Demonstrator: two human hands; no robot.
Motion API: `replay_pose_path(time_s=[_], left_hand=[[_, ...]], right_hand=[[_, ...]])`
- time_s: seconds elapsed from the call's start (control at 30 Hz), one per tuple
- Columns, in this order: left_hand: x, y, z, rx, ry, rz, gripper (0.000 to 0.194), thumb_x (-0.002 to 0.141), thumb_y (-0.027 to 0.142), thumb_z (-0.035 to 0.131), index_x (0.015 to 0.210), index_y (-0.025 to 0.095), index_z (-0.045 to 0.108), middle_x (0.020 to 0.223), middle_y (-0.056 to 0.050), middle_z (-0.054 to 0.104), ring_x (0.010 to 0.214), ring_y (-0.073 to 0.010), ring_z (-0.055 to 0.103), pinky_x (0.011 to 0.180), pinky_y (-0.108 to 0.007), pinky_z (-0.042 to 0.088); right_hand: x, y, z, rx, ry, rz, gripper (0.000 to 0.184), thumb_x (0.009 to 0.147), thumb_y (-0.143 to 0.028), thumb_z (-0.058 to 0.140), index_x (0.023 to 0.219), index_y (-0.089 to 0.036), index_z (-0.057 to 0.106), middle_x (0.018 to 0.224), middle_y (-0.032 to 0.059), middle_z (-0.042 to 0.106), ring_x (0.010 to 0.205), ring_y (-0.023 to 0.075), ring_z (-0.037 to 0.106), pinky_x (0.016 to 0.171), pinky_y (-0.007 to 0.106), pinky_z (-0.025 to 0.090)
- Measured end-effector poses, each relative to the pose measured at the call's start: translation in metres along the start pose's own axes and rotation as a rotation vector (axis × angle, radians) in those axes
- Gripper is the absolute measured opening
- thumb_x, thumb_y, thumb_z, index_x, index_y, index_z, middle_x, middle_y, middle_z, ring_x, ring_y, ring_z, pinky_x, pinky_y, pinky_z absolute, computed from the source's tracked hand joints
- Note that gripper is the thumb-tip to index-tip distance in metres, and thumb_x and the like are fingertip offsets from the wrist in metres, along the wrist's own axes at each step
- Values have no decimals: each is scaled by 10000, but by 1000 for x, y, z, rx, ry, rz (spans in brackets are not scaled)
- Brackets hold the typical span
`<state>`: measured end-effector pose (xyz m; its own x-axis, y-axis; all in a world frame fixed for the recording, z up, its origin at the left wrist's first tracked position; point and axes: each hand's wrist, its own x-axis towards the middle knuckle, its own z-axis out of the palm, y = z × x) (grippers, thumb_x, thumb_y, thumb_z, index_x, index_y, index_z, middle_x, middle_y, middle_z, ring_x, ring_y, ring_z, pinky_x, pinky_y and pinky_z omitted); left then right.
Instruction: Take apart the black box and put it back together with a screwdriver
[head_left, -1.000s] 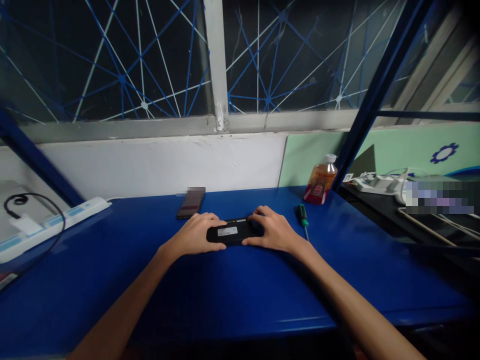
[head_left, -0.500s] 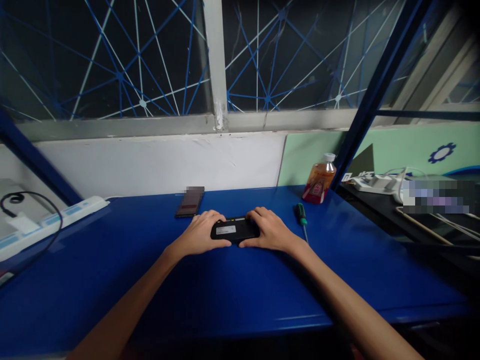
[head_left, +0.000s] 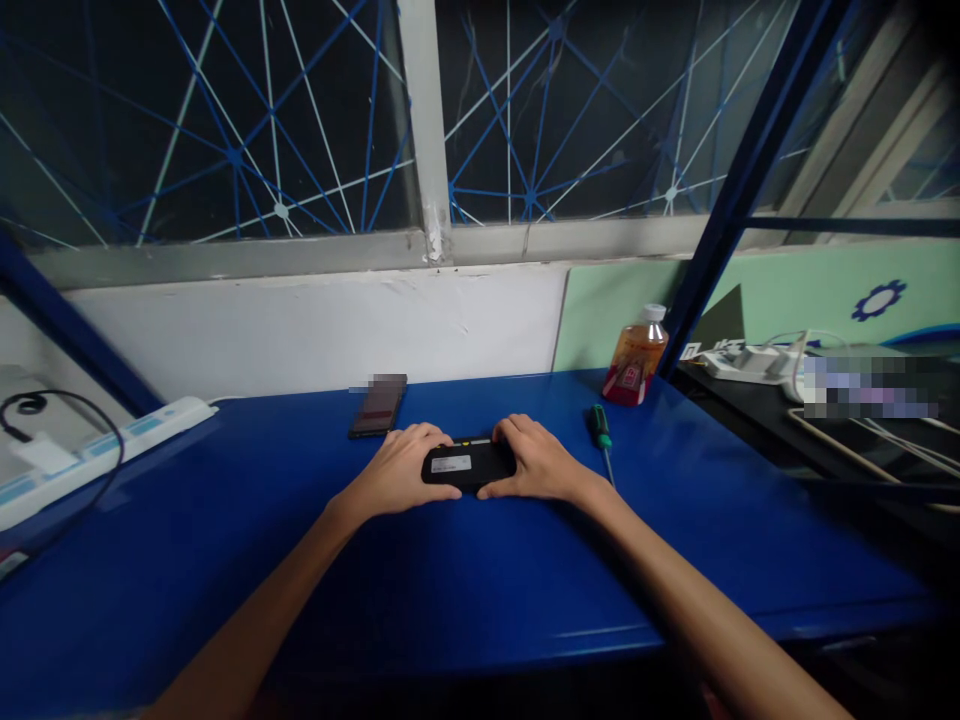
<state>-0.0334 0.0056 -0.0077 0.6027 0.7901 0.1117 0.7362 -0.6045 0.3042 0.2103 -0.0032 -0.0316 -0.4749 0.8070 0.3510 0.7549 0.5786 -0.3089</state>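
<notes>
A flat black rectangular device [head_left: 480,466] with a white label and a small yellow spot along its far edge is between my two hands, low over the blue table. My left hand [head_left: 405,470] grips its left end, thumb along the near edge and fingers on the far side. Its right end is in my right hand [head_left: 536,460], held the same way. Whether the device touches the table I cannot tell. Just right of my right hand lies a screwdriver [head_left: 601,428] with a green and black handle, its shaft pointing toward me.
A phone [head_left: 379,405] lies behind my left hand. At the back right stands a bottle [head_left: 636,362] of reddish-orange drink. A white power strip [head_left: 165,420] with a black cable runs along the left of the blue table [head_left: 465,590]. Cables clutter a black surface at right.
Both hands keep their hold on the black device and have barely moved. The whole view has shifted slightly.
</notes>
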Motion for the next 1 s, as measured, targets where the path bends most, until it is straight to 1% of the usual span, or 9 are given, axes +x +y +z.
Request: replay_pose_path(time_s=[0.23,0.47,0.67,0.87,1.0], left_hand=[[-1,-1,0,1,-22,31,596,686,617,668,1167,269,613,1197,-70,555,1086,-307,511,940,-472,362],[-1,-4,2,-14,-3,33,611,666,617,681,1173,280,617,1191,-62,560,1063,-300,514,933,-471,379],[0,-5,2,10,15,52,595,661,622,691,1141,275,636,1200,-60,572,1076,-302,522,951,-482,363],[0,-3,0,10,18,46,592,653,632,683,1113,263,630,1173,-60,590,1051,-297,547,923,-460,377],[-1,-2,-2,10,21,32,600,648,640,680,1100,252,610,1172,-64,592,1039,-289,560,894,-425,393]], right_hand=[[0,3,3,82,-34,48,682,538,-638,785,977,-189,519,977,85,580,869,243,540,750,357,438],[0,3,2,54,1,9,669,536,-652,775,955,-193,528,958,84,578,858,242,535,742,356,433],[-1,1,0,42,-6,19,688,531,-664,772,965,-186,537,946,80,573,842,237,535,730,350,433],[-1,1,-1,37,-7,25,694,533,-664,773,969,-180,533,944,77,567,839,233,533,723,342,430],[-1,1,0,43,-15,29,695,530,-671,771,966,-185,531,948,76,563,845,236,530,725,345,430]])
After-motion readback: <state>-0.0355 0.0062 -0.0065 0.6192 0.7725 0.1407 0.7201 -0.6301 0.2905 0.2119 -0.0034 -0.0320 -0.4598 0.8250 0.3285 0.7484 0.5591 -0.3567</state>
